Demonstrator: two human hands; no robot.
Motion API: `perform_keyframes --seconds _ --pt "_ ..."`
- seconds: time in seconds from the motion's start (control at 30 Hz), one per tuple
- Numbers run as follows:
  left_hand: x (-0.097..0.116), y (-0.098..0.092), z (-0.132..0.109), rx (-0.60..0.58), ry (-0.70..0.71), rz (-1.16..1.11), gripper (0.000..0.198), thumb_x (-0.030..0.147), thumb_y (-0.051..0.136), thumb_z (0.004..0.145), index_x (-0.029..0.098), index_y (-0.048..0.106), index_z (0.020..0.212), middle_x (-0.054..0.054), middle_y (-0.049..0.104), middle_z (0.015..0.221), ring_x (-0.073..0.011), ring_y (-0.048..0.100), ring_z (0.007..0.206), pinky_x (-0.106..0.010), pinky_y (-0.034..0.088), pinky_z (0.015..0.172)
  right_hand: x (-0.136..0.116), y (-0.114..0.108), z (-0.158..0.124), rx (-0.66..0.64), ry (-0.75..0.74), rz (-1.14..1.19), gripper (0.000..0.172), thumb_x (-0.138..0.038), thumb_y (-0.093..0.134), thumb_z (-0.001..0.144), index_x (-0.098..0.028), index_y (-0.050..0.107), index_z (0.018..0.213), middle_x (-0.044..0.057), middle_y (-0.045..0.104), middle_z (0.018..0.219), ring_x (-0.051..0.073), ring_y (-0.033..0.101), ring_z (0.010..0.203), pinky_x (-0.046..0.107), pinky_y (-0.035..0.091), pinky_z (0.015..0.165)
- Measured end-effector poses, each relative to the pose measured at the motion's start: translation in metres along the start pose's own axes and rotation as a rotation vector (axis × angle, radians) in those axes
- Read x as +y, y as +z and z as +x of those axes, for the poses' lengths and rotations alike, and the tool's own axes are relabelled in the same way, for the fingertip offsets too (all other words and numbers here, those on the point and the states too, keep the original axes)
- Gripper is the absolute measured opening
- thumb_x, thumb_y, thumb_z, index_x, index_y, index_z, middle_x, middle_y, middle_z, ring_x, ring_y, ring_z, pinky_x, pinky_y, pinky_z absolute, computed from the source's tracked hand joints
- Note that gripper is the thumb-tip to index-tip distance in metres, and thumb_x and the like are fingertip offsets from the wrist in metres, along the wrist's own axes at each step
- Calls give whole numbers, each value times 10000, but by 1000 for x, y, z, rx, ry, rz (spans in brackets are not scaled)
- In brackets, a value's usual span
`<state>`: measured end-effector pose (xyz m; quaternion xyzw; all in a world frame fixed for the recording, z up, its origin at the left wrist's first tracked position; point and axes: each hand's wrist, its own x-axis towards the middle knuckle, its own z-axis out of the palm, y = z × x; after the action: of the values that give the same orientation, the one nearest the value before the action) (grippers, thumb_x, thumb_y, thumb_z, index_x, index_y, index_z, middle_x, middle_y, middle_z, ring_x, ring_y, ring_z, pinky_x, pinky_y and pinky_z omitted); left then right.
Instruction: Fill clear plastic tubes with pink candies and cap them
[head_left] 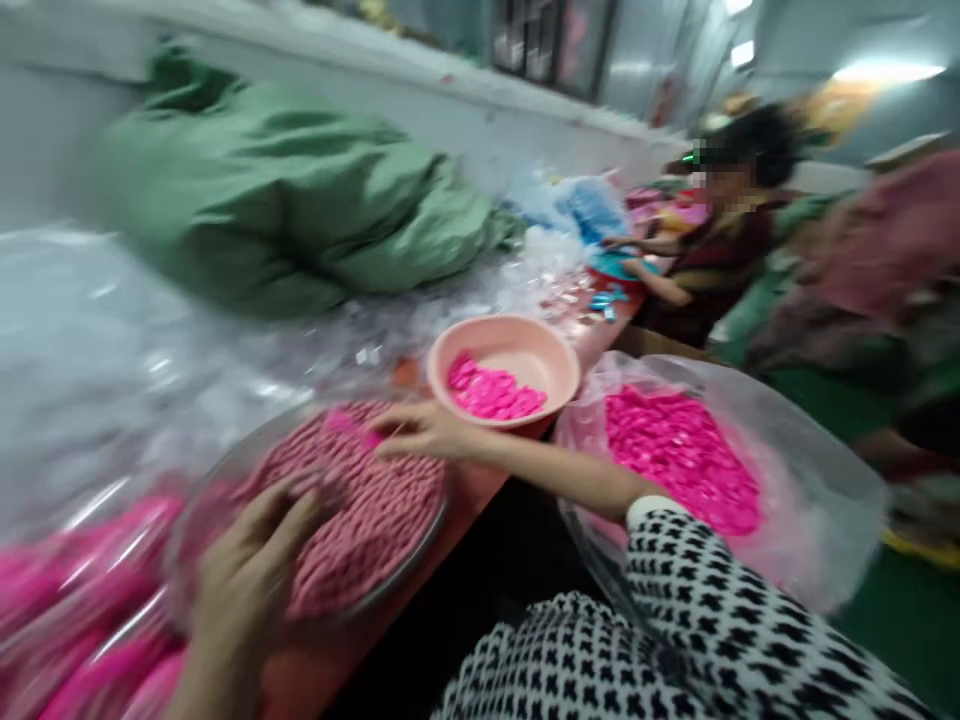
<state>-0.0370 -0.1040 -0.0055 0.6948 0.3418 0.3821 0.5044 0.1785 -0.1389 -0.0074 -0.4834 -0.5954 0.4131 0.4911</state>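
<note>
My left hand (247, 570) rests with its fingers apart on a round metal tray (420, 570) heaped with neat rows of small pink pieces (367, 510). My right hand (420, 430) reaches across from a black-and-white patterned sleeve (697, 600), its fingertips at the tray's far side among the pink pieces. The picture is blurred there, so any piece between those fingers is hard to make out. Just beyond that hand stands a pale pink basin (510, 340) holding loose bright pink pieces (491, 388).
A clear bag (825, 500) of bright pink pieces lies to the right, beside an orange-red table edge (480, 490). Pink packs in plastic (90, 570) lie at lower left. A green sack (277, 190) and plastic sheeting sit beyond. A seated person (720, 230) handles blue pieces farther along.
</note>
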Motion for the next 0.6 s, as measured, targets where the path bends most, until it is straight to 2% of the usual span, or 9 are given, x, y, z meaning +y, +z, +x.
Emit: perform_keyframes --seconds 0.03,0.1,0.17,0.27,0.33,0.43,0.6 --pt "-1 -3 -15 96 -65 -32 228 526 758 769 426 769 974 105 791 990 -283 769 889 -468 672 848 -8 -1 -5 40 -62 19 227 -413 794 676 -333 722 875 -113 730 965 191 654 1027 338 516 961" --pt "-3 -2 -31 98 -50 4 323 526 761 782 282 782 993 -6 792 966 -264 756 856 -429 650 863 -19 -2 -7 -22 -138 -1 273 -386 784 740 -241 726 963 -17 732 1010 189 660 981 344 515 936" --pt "-11 -1 -32 94 28 73 371 499 716 832 201 778 1043 -64 786 990 -250 745 884 -385 624 862 -26 3 -2 -93 -181 -77 295 -368 799 763 -189 733 988 24 733 961 177 664 890 308 522 838" --pt "-23 -7 -31 65 145 115 318 403 677 885 174 772 1083 -65 784 997 -219 734 909 -316 582 862 -29 20 6 -217 -290 -250 226 -341 791 798 -173 744 942 29 728 855 159 645 766 272 501 714" --pt "-27 -11 -35 67 203 112 265 337 661 903 172 773 1078 -51 784 991 -203 732 903 -286 567 846 -28 30 8 -263 -350 -323 183 -320 777 816 -174 740 921 29 725 836 154 636 734 265 490 682" --pt "-31 -12 -40 115 251 134 222 270 654 908 166 773 1064 -46 787 986 -193 734 891 -272 559 837 -25 39 9 -256 -395 -389 134 -296 743 847 -177 722 905 19 708 805 146 621 703 258 471 654" --pt "-38 -12 -44 189 326 250 206 209 623 926 163 762 1071 -61 791 1017 -184 742 899 -267 563 851 -26 42 9 -257 -524 -573 86 -227 697 869 -182 641 822 3 634 740 132 561 666 252 413 629"
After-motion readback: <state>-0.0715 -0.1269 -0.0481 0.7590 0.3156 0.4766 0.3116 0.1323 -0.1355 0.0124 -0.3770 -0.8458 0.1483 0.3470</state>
